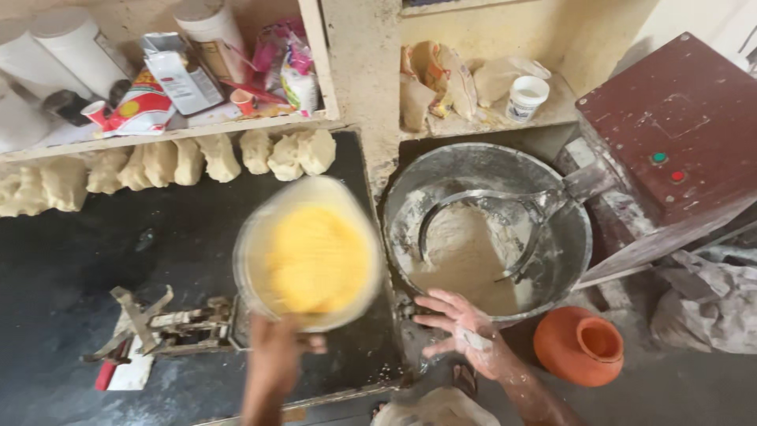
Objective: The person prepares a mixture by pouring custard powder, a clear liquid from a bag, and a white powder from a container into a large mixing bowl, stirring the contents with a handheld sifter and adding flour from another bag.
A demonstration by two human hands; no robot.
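My left hand [277, 341] grips the near rim of a pale plastic tub [251, 244], held above the black counter and blurred by motion; a yellow mass fills its inside. My right hand [464, 325], dusted with flour, rests with fingers spread on the near rim of a large metal mixing bowl [569, 237]. Floury dough [465, 256] and a curved metal mixing arm [505, 205] lie inside the bowl.
A row of dough lumps [162, 164] lines the back of the black counter [71, 268]. A metal balance scale [162, 323] sits left of my hand. Shelves hold packets and containers [181, 75]. Dark red mixer housing [678, 126] stands right; an orange clay pot [579, 345] below.
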